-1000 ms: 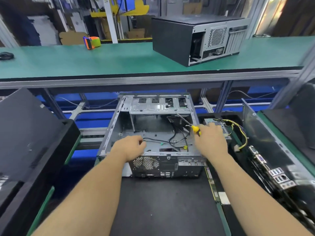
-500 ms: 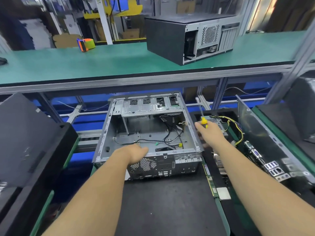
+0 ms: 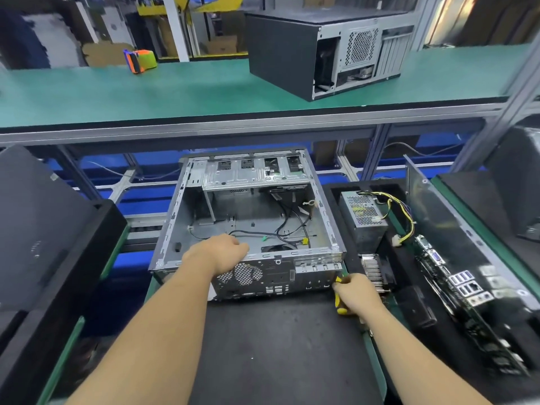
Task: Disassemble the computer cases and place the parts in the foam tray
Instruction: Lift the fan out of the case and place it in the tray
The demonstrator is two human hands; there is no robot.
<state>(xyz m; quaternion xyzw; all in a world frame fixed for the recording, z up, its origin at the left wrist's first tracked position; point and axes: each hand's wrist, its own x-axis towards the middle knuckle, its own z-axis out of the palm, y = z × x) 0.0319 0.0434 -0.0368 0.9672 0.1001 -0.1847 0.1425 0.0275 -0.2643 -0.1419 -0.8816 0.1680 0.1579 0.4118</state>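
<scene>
Open case [image 3: 248, 229] sits on black mat, mid-bench, nearly gutted. Left hand [image 3: 217, 252] grips its near rim; right hand [image 3: 355, 293] clamps a screwdriver [image 3: 339, 299] at the case corner. Looks stiff, light, sharp-edged sheet metal; best held by the rims.

Both forearms are bare, with no sleeves, gloves or jewellery visible.

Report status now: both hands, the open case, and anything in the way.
Left hand grips rear rim of open case. Right hand holds yellow screwdriver at case's rear right corner. Loose cables lie inside; nothing blocks the hands.
</scene>
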